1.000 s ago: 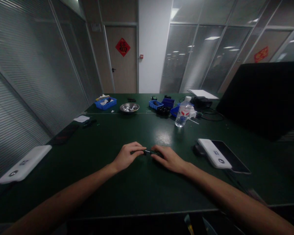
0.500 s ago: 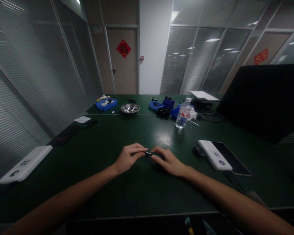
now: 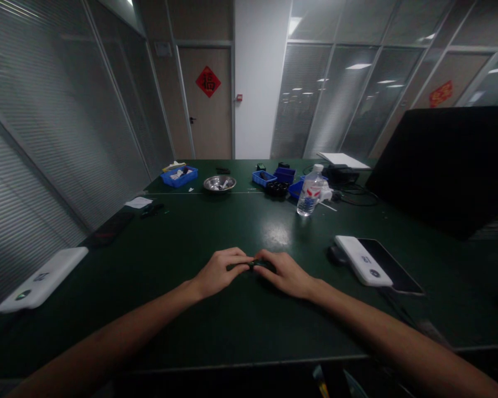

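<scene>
Above the green table (image 3: 182, 326), both my hands meet on a slim dark pen-like object (image 3: 257, 265). My left hand (image 3: 219, 270) is closed, thumb and fingers pinching its left end. My right hand (image 3: 288, 273) is closed round the right part, with the thumb below and the fingers above. The fingertips of the two hands touch or nearly touch. Fingers cover most of the object, so its exact kind cannot be made out.
A white power bank (image 3: 363, 260) lies by a dark phone (image 3: 392, 265) on the right; another white power bank (image 3: 43, 279) lies left. Farther back stand a water bottle (image 3: 310, 190), a metal bowl (image 3: 219, 189) and blue trays (image 3: 180, 179). A black screen (image 3: 448, 166) stands at right.
The hands have come closer together, and the left fingertips have shifted right. The pale shiny stretch that showed between them is now hidden.
</scene>
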Demonstrator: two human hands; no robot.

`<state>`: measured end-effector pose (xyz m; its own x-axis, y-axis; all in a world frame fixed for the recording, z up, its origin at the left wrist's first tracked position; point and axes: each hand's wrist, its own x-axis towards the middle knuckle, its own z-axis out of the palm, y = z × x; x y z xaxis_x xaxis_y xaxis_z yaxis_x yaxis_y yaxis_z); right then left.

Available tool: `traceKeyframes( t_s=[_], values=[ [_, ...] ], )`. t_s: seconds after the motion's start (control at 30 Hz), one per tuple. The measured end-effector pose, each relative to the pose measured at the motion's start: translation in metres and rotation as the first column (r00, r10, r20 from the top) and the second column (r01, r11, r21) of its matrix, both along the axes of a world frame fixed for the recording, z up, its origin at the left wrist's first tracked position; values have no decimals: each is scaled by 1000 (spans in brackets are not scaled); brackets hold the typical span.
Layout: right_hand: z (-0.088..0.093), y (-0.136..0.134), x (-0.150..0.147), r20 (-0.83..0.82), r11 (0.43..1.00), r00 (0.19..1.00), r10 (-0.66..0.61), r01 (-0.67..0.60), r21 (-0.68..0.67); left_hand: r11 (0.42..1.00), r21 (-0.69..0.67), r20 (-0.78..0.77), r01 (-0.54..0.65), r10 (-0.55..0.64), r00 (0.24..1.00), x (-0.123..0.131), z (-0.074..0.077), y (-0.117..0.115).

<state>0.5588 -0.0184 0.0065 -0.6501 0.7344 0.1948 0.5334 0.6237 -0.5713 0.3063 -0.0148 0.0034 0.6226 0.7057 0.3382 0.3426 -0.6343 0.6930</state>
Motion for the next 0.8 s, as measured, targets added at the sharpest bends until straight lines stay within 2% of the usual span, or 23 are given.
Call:
traceKeyframes(
  t_s=[0.3, 0.8],
  values=[
    [3, 3, 3, 90, 998, 995, -51, 47, 44, 998, -59, -53, 6, -9, 999, -1, -2, 3],
    [-1, 6, 4, 73, 996, 994, -80, 78, 30, 997, -74, -84, 3, -9, 996, -1, -3, 4]
  ],
)
